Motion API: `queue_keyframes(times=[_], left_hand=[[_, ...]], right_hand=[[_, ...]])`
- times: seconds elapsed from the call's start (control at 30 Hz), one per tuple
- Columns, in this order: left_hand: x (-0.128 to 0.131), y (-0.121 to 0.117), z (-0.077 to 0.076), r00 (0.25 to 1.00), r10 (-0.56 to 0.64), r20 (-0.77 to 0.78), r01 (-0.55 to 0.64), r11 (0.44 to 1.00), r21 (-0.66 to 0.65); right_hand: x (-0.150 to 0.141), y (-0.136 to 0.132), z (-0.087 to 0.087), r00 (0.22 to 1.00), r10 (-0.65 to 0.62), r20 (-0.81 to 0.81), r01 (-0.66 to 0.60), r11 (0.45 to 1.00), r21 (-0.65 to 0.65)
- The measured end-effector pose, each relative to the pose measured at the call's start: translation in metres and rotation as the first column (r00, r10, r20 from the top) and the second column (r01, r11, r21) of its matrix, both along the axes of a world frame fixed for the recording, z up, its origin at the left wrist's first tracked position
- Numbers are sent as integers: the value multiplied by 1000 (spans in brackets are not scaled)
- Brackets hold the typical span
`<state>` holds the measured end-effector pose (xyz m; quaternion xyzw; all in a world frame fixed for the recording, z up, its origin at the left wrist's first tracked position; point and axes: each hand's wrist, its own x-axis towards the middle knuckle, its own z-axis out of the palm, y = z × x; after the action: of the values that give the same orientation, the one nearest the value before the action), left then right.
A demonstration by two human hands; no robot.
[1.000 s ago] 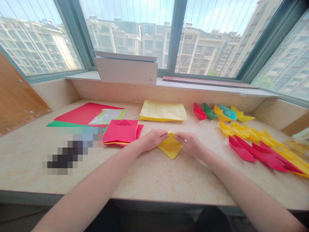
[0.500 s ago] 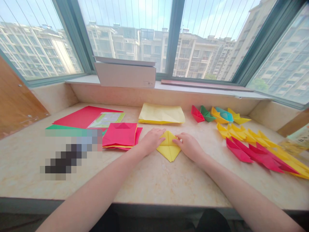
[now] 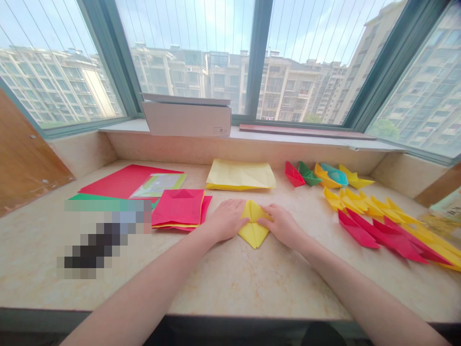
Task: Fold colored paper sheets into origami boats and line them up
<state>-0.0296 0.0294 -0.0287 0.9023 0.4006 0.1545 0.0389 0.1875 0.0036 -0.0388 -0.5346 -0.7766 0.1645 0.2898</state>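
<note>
A diamond-shaped piece of yellow folded paper (image 3: 254, 234) lies on the stone ledge in front of me, one point toward me and creases crossing its middle. My left hand (image 3: 229, 219) grips its left edge, the thumb on top of the paper. At the opposite edge my right hand (image 3: 284, 224) pinches it, thumb reaching over the upper face. Both hands rest low, close to the ledge. The parts of the paper beneath the fingers are hidden.
Left of my hands lies a stack of red and yellow folded papers (image 3: 180, 207). Behind are yellow sheets (image 3: 240, 174). Red sheets (image 3: 118, 181) lie farther left. Finished paper boats stand at right, including yellow ones (image 3: 353, 201) and red ones (image 3: 396, 236). A white box (image 3: 189, 117) sits on the sill.
My thumbs have moved inward over the paper, and its sides look slightly raised and narrower. The whole view has shifted down a little.
</note>
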Motion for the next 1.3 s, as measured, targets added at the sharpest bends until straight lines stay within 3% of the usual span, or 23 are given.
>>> queue_keyframes(times=[0.17,0.4,0.57,0.67,0.83,1.0,1.13,1.3], left_hand=[[4,1,-1,990,26,139,-14,997,-80],[4,2,-5,972,22,232,13,989,-149],[5,6,-8,940,-71,333,128,980,-151],[6,6,-4,890,-105,444,177,977,-122],[5,0,8,771,49,635,95,977,-190],[3,-3,16,676,185,713,192,890,-414],[3,-3,15,584,129,801,345,854,-389],[5,-4,11,543,137,828,340,866,-366]], right_hand=[[2,0,4,979,-6,-203,6,1000,2],[7,4,1,963,-30,-268,43,998,40],[9,10,-6,926,10,-377,-14,1000,-8],[11,13,-5,908,16,-420,-2,999,33],[15,12,6,884,79,-460,19,979,204],[14,6,15,877,137,-461,14,951,308],[12,5,15,814,160,-558,-61,980,191],[11,6,19,679,90,-728,-176,983,-43]])
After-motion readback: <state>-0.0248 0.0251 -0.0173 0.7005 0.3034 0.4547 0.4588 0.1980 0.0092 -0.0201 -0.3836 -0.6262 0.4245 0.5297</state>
